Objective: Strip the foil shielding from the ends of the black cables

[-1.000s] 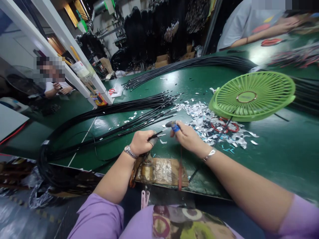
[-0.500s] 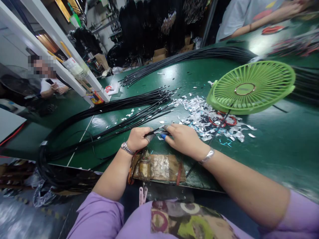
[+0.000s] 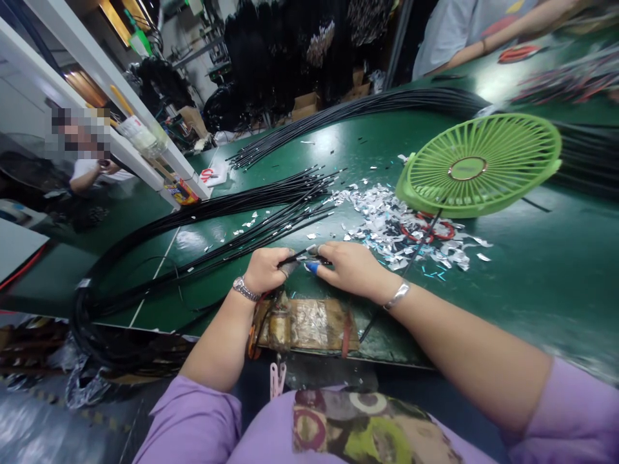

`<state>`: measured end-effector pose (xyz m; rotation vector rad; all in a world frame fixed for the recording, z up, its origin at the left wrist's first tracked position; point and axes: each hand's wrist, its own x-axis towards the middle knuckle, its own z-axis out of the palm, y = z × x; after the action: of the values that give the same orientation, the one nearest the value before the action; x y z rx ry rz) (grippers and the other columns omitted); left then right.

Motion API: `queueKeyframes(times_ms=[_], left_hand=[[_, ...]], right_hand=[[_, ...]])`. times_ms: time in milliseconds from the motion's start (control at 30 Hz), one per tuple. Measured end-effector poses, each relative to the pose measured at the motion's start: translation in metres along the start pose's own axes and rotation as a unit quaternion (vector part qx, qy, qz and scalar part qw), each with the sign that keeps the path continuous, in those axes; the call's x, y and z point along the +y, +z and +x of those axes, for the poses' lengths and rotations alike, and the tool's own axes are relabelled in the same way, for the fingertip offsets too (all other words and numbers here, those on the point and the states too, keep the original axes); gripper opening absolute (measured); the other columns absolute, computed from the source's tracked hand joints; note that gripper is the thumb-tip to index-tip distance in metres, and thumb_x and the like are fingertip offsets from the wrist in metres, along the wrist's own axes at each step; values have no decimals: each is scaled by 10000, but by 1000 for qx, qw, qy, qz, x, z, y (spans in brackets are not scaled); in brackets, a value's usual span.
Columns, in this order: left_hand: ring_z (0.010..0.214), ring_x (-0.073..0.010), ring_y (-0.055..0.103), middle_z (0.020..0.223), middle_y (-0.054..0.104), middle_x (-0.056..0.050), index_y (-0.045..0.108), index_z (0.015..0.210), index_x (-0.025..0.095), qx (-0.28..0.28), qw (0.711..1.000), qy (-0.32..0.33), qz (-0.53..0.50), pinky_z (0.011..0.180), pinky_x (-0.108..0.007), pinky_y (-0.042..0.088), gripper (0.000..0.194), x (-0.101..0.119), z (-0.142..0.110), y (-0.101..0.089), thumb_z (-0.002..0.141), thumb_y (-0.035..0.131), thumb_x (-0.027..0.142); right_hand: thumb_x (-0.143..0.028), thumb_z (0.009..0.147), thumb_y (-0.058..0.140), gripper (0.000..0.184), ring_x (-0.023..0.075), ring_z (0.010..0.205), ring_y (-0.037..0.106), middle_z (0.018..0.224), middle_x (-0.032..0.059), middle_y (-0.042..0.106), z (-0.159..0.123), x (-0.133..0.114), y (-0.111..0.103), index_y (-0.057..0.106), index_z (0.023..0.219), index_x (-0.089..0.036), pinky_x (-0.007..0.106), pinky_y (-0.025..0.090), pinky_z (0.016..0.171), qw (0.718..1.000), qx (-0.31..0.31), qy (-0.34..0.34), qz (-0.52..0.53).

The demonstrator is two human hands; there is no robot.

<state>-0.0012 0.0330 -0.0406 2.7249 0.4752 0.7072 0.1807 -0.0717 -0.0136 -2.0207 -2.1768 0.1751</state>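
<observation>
My left hand (image 3: pixel 265 269) is closed around the end of a thin black cable (image 3: pixel 296 256) near the front of the green table (image 3: pixel 507 270). My right hand (image 3: pixel 351 267) meets it from the right, fingers pinched on the same cable tip, a blue cover on one fingertip (image 3: pixel 313 266). Both hands rest just above a taped brown pad (image 3: pixel 309 324) at the table edge. A long bundle of black cables (image 3: pixel 227 222) runs off to the left behind my hands.
A pile of silver and white scraps (image 3: pixel 391 222) lies right of the cable ends, with red rings under a green fan (image 3: pixel 476 169). A second cable bundle (image 3: pixel 367 106) crosses the back. One person sits far left (image 3: pixel 89 171), another's arm is at top right (image 3: pixel 488 35).
My right hand came down from a raised position onto the cable tip beside my left hand. The view shifted slightly downward.
</observation>
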Motion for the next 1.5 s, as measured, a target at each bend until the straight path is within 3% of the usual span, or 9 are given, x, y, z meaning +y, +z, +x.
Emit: queueKeyframes(times_ms=[500, 633, 767, 867, 1000, 1100, 1300, 1400, 1500], left_hand=[[509, -86, 421, 545, 524, 15, 573, 636, 161, 18, 999, -32, -32, 510, -211, 325, 392, -1, 1, 0, 904, 504, 440], [528, -92, 462, 575, 553, 10, 583, 687, 159, 19, 991, -70, -109, 522, -214, 362, 394, -1, 3, 0, 878, 525, 498], [434, -77, 428, 499, 510, 34, 539, 677, 163, -25, 949, -147, -279, 443, -209, 351, 443, -1, 7, -1, 832, 558, 577], [363, -59, 367, 461, 490, 47, 530, 688, 165, -79, 905, -191, -371, 377, -205, 304, 465, 0, 8, -1, 788, 597, 614], [334, -45, 343, 449, 493, 49, 527, 694, 161, -110, 872, -217, -424, 343, -194, 259, 499, 3, 9, 0, 730, 637, 646], [333, -35, 354, 453, 508, 50, 516, 680, 154, -115, 860, -237, -436, 346, -182, 256, 516, 5, 9, 0, 696, 661, 649], [311, -29, 368, 453, 533, 52, 530, 703, 143, -126, 839, -270, -455, 329, -166, 236, 522, 8, 10, -1, 652, 693, 636], [310, -37, 401, 456, 542, 52, 527, 706, 145, -128, 826, -280, -472, 327, -161, 254, 516, 9, 9, 0, 650, 700, 628], [318, -54, 450, 454, 546, 54, 515, 708, 152, -140, 803, -285, -504, 330, -160, 285, 521, 8, 8, 1, 642, 711, 629]], right_hand=[[-360, 862, 511, 243, 202, 747, 596, 834, 98, 684, 2, 7, 4, 650, 899, -164, 280, 316, 605, 998, 27, -62, 0], [-365, 835, 538, 234, 207, 746, 595, 836, 97, 676, 2, 8, 3, 644, 876, -160, 284, 338, 622, 998, 23, -50, 27], [-297, 770, 581, 217, 203, 758, 576, 865, 83, 660, 6, 15, 9, 639, 924, -155, 290, 385, 661, 989, 60, -24, 135], [-269, 736, 608, 321, 196, 793, 566, 934, 76, 641, 8, 18, 16, 624, 1035, -154, 298, 425, 697, 958, 90, -26, 270], [-323, 747, 633, 381, 202, 867, 569, 999, 74, 626, 11, 15, 27, 619, 1092, -161, 322, 457, 756, 903, 84, -71, 415], [-351, 769, 632, 306, 200, 854, 570, 928, 61, 631, 12, 12, 35, 645, 1010, -164, 331, 461, 775, 884, 90, -83, 452], [-240, 800, 575, 85, 158, 685, 512, 719, 23, 572, 12, 12, 37, 613, 755, -180, 281, 413, 643, 906, 139, -95, 388], [-150, 753, 557, 91, 139, 634, 469, 677, 13, 542, 9, 14, 31, 559, 670, -186, 268, 369, 607, 925, 152, -116, 328], [-191, 764, 564, 122, 134, 626, 454, 664, 10, 537, 8, 15, 24, 540, 644, -188, 269, 358, 607, 923, 127, -129, 340]])
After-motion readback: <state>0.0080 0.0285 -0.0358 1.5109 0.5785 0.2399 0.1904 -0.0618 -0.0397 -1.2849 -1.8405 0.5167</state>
